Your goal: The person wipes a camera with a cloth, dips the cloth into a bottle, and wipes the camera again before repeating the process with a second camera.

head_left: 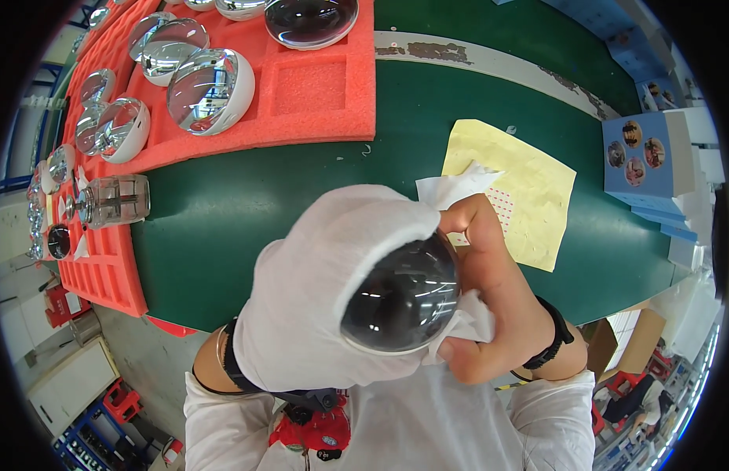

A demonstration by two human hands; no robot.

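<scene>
My left hand, covered by a white cloth glove, is wrapped round a glossy dark dome with a pale rim. The dome faces up in front of my chest, and the gloved fingers are mostly hidden. My bare right hand is curled at the dome's right side, with a crumpled white wipe between its thumb and palm. Its bent index finger touches the dome's upper edge. Just beyond that hand, a white tissue lies partly over a yellow sheet bearing small red dots.
A red foam tray at the far left holds several mirrored domes and a dark one. Near its left part stands a clear glass jar. Blue boxes line the green table's right edge.
</scene>
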